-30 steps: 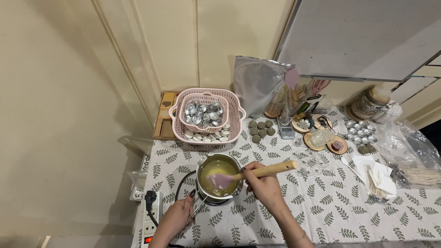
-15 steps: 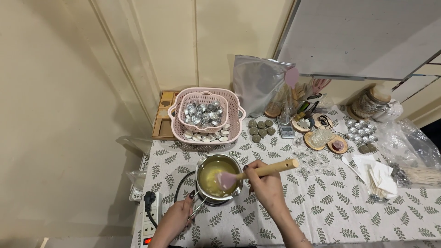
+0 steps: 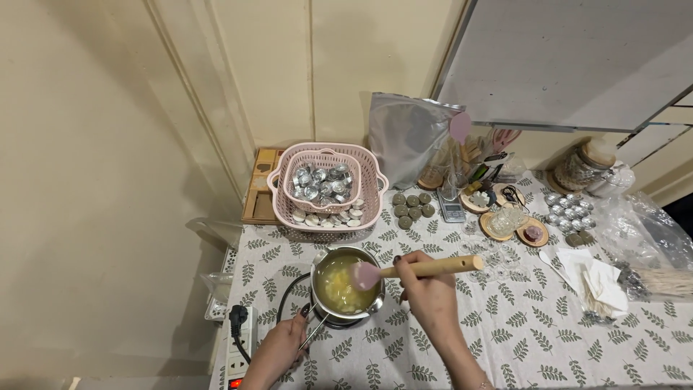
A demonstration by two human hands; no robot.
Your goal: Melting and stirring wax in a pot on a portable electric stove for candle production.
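We find open tablecloth (image 3: 505, 332) across the lower right of the frame, where a hand could pass. Toward the upper centre the pink basket (image 3: 328, 189) blocks the way, with green discs (image 3: 413, 207), glass cups (image 3: 498, 256) and wooden coasters (image 3: 514, 227) crowding the middle right. The power strip (image 3: 240, 339) edges the lower left.

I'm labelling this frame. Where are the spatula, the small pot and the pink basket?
spatula (image 3: 432, 268): head view, on its wooden handle.
small pot (image 3: 315, 266): head view, on its metal rim.
pink basket (image 3: 373, 189): head view, on its right wall.
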